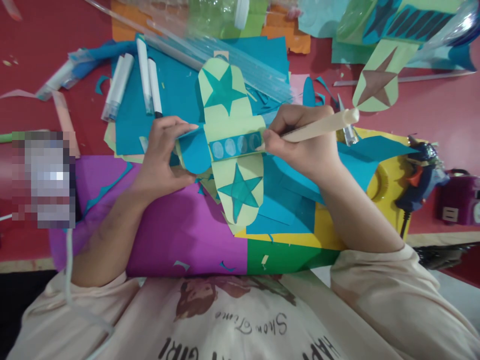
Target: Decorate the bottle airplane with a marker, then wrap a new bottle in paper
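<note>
A pale green paper airplane (234,125) lies before me, with a teal star on each wing. Across its body runs a blue strip (235,145) with several light ovals. My left hand (165,152) grips the blue rounded tail end (195,152) between thumb and fingers. In my right hand (303,140) is a cream-coloured marker (324,124), its tip close to the right end of the strip. My fingers partly hide the tip, so I cannot tell whether it touches the paper.
White markers (148,75) lie on blue paper at the upper left. A glue gun (422,177) rests at the right near yellow paper. Another decorated plane (378,77) with a brown star is at the upper right. Purple paper (168,230) and small scraps lie nearest me.
</note>
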The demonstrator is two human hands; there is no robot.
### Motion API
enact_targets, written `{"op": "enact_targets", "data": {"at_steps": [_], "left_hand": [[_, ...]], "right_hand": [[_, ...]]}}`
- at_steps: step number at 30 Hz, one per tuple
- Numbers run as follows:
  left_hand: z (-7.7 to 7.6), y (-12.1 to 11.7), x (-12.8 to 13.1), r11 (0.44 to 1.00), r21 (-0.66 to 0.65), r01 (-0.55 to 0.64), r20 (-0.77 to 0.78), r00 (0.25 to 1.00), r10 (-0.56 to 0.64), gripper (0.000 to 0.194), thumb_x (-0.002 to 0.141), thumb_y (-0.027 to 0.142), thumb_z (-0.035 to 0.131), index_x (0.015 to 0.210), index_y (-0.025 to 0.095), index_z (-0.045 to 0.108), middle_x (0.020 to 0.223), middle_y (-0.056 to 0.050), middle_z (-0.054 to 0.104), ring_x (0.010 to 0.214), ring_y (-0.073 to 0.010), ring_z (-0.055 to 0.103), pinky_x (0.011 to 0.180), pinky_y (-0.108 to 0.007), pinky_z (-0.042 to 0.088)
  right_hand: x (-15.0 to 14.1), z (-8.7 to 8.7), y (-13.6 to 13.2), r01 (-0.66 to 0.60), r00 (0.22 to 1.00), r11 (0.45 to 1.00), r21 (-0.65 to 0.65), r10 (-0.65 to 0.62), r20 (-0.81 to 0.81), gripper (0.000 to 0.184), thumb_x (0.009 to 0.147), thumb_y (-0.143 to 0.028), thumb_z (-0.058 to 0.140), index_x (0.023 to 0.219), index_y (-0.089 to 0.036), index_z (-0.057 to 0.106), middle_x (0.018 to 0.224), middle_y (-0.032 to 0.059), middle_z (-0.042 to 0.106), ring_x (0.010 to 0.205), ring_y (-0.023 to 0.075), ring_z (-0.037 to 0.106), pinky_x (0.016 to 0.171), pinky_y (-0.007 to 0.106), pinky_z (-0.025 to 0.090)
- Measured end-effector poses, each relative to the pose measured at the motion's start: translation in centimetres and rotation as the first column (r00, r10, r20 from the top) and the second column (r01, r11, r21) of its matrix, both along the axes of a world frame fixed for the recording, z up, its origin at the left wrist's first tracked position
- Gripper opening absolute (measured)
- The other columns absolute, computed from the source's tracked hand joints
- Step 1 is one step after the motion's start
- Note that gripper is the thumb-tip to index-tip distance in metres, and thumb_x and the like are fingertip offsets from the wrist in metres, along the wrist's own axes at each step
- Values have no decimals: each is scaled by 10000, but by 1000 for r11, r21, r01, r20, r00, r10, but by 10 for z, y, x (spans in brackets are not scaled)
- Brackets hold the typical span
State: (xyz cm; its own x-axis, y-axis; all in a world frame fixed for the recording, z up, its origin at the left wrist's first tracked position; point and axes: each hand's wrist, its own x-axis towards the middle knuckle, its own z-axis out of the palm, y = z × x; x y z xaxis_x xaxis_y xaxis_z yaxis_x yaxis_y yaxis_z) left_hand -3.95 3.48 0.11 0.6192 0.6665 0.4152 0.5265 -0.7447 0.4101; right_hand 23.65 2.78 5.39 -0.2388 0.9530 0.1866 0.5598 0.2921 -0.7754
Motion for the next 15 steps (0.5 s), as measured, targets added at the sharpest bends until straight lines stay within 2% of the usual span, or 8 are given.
{"op": "enact_targets", "data": {"at_steps": [8, 15], "left_hand": [[-3, 0, -1, 1000, -28, -7, 28, 1000, 8, 655, 816, 505, 610, 1377, 246, 393, 1208, -107, 439, 1197, -310, 501, 931, -477, 523], [-4, 0, 0, 999, -38, -20, 50, 998, 22, 661, 798, 499, 631, 1370, 248, 413, 1205, -103, 441, 1188, -308, 504, 924, -487, 527]], "right_hand": [[-1, -6, 1, 20, 1000, 998, 52, -19, -16, 437, 819, -507, 623, 552, -236, 409, 515, -18, 520, 483, 113, 454, 460, 287, 419], [3, -16, 4, 57, 998, 994, 94, -54, -33, 415, 858, -563, 576, 623, -238, 472, 569, 0, 549, 548, 137, 520, 475, 301, 431]]}}
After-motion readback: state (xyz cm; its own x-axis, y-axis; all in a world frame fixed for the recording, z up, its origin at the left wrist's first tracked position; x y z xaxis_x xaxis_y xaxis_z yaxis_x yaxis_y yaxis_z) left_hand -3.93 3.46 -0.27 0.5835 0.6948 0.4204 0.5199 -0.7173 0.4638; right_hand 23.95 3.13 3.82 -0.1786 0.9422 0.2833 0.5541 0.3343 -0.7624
